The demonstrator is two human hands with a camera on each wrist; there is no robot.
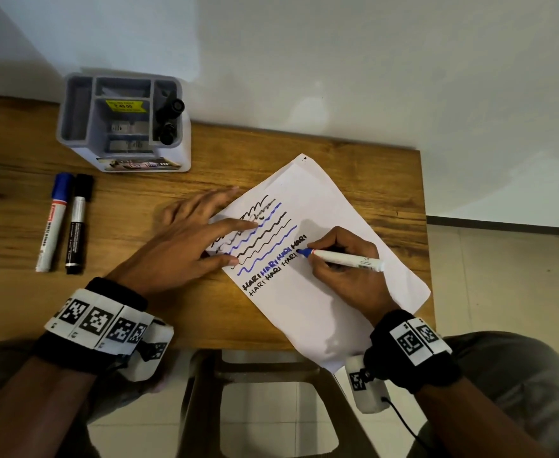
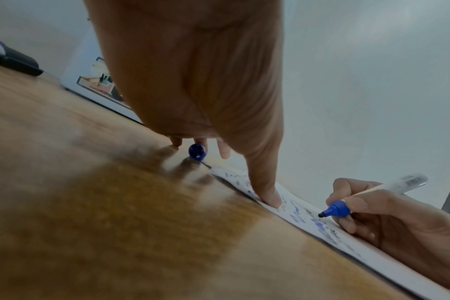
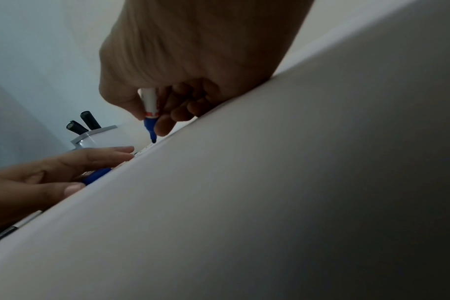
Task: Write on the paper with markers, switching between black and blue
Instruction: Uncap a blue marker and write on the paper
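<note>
My right hand (image 1: 344, 266) fingers clamp the blue marker (image 1: 344, 258), left hand (image 1: 185, 239) fingers spread flat at nine o'clock pinning the paper (image 1: 337, 193); light, steady strokes should keep letters even.

A plain study or office corner: a small wooden desk (image 1: 337, 166) stands against a bare white wall (image 1: 337, 61), a grey pen organiser (image 1: 122, 123) holds markers, and pale floor tiles (image 1: 502, 276) lie beyond.
</note>
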